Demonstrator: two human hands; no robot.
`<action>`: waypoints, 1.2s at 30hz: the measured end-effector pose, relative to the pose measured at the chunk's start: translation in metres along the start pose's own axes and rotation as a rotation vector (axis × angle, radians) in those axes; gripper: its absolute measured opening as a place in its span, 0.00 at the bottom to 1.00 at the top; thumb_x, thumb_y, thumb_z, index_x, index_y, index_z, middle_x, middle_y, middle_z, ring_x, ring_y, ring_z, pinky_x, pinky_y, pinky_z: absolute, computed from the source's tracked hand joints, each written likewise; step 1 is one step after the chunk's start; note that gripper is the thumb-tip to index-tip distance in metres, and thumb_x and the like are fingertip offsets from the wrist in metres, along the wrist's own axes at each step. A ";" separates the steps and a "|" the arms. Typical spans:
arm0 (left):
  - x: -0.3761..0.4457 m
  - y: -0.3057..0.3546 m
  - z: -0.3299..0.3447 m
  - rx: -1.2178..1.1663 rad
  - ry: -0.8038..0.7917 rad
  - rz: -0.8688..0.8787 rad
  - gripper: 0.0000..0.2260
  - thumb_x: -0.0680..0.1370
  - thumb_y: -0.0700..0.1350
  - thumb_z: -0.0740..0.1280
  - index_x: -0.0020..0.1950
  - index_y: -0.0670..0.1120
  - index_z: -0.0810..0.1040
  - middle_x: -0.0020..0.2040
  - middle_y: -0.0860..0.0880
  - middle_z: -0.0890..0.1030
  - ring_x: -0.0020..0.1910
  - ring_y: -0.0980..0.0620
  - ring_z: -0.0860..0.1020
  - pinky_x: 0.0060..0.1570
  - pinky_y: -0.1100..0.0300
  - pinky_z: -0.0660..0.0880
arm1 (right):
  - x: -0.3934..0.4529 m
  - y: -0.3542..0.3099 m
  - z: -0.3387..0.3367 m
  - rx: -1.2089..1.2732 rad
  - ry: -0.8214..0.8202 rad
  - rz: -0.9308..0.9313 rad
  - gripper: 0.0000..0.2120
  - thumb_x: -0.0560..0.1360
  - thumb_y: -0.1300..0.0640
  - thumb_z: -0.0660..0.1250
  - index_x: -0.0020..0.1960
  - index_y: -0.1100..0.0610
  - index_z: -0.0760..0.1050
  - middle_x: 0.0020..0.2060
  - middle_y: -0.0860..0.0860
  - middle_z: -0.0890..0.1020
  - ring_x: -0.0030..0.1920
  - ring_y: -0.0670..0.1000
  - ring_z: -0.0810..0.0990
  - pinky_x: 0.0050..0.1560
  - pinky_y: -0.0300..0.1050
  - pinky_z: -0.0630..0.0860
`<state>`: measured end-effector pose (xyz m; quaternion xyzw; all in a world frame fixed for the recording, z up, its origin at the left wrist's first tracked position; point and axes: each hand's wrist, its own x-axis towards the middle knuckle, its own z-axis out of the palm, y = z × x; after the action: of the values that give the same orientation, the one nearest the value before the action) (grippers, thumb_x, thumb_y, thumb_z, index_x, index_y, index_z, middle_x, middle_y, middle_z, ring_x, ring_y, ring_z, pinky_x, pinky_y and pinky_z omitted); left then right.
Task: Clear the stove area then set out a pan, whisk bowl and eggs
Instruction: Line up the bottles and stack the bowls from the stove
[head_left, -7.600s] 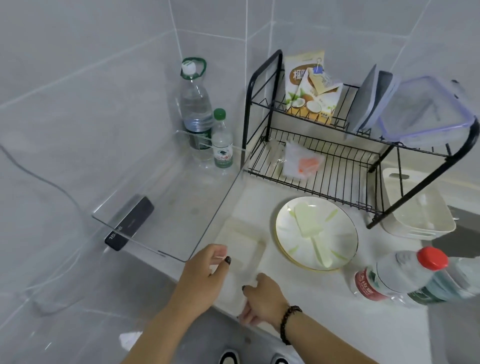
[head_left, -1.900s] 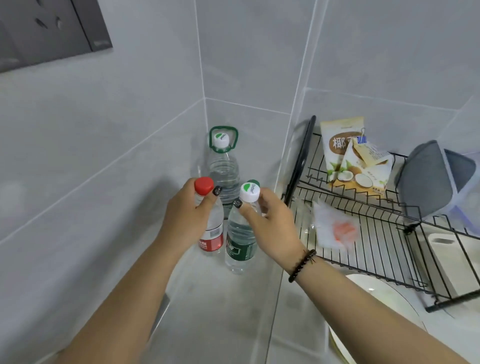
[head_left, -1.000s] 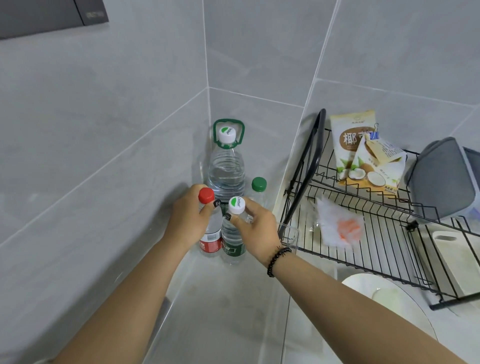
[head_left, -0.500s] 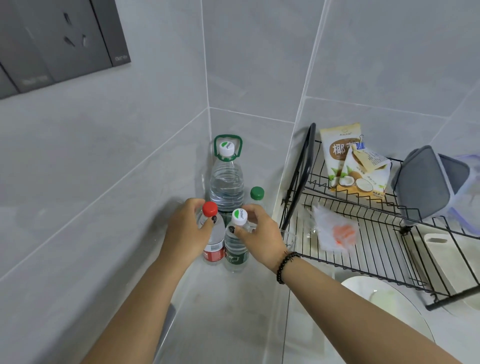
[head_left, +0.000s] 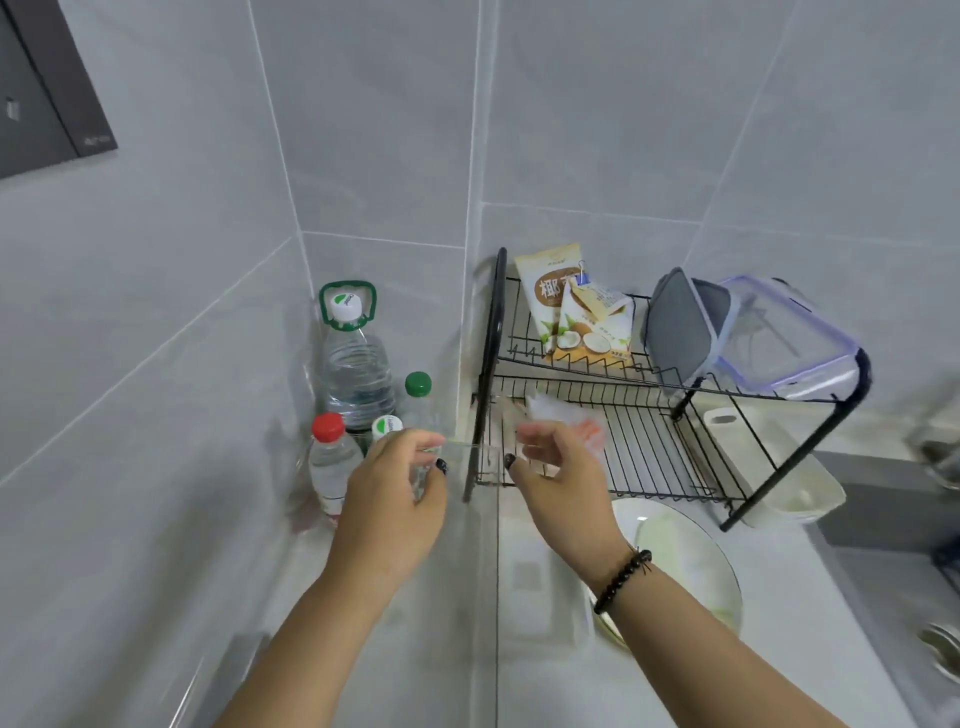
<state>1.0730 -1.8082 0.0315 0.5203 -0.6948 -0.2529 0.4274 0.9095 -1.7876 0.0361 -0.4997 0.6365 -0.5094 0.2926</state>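
Nothing is gripped: left hand (head_left: 392, 499) and right hand (head_left: 558, 478) hover loose-fingered. Four bottles (head_left: 332, 462) are parked in the corner. Clearing seems underway; pan, bowl, eggs not seen.

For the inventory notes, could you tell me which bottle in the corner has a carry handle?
The large water bottle at the back; only it has a green handle looped over its cap.

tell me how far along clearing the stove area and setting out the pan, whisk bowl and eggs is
Done: four bottles stand grouped in the wall corner. In hand: left hand and right hand hang open, holding nothing. Left: no pan, whisk bowl or eggs in view.
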 end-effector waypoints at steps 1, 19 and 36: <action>-0.002 0.005 0.008 -0.020 -0.045 0.012 0.15 0.74 0.34 0.67 0.51 0.54 0.77 0.50 0.55 0.80 0.49 0.68 0.78 0.48 0.78 0.70 | -0.005 0.002 -0.010 -0.006 0.025 -0.001 0.12 0.74 0.65 0.68 0.53 0.51 0.74 0.50 0.45 0.79 0.53 0.46 0.78 0.43 0.24 0.72; -0.102 0.205 0.192 -0.215 -0.680 0.248 0.15 0.76 0.37 0.65 0.49 0.59 0.77 0.49 0.61 0.81 0.46 0.67 0.77 0.48 0.69 0.74 | -0.158 0.047 -0.297 -0.198 0.521 0.168 0.14 0.73 0.62 0.70 0.53 0.46 0.74 0.55 0.44 0.78 0.54 0.42 0.76 0.46 0.29 0.72; -0.355 0.453 0.401 -0.326 -1.238 0.522 0.14 0.76 0.37 0.65 0.51 0.56 0.78 0.49 0.61 0.81 0.45 0.67 0.77 0.43 0.75 0.72 | -0.413 0.096 -0.584 -0.177 1.059 0.424 0.12 0.74 0.59 0.68 0.54 0.45 0.75 0.54 0.45 0.77 0.54 0.40 0.77 0.43 0.33 0.72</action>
<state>0.5330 -1.3621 0.0712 0.0253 -0.8665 -0.4933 0.0717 0.4988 -1.1957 0.0705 -0.0606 0.8226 -0.5652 -0.0131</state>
